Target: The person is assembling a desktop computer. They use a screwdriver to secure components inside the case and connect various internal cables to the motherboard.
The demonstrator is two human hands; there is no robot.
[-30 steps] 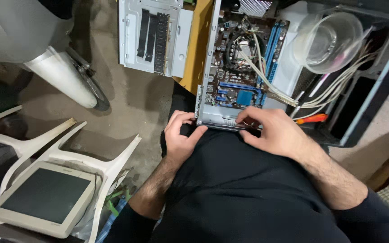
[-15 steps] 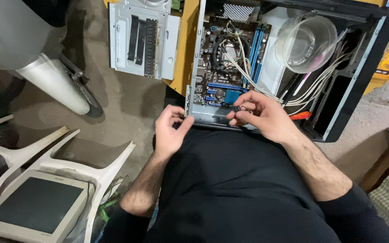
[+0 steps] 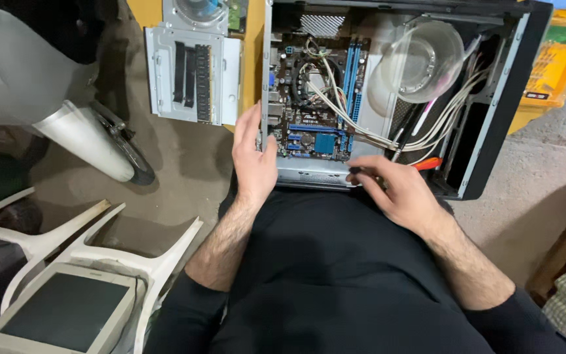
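L hand [image 3: 253, 157] is lying flat against the PC case [image 3: 492, 118] at its left edge, fingers together and extended, gripping nothing; judging by the pose, it is steadying the case. R hand [image 3: 397, 190] is pinching a small dark tool [image 3: 356, 171] (prob. a screwdriver, mostly hidden by the fingers) at the case's near edge, fingertips closed on it, tip pointing toward the motherboard [image 3: 312, 111]. The case is lying open on its side in front of the person's lap, board facing up, which is giving both hands access from above.

Inside, pale cables [image 3: 388, 134] are running across the board's right part toward the drive bay and are crowding the area just above R hand; a clear bowl [image 3: 424, 59] is sitting in the far right corner. An orange-handled tool [image 3: 430, 162] is lying just beside R hand.

Outside: a grey panel [image 3: 194, 72] w/ RAM sticks [image 3: 191, 72] left of the case, white chairs [image 3: 86, 242], a monitor [image 3: 60, 311] lower left.
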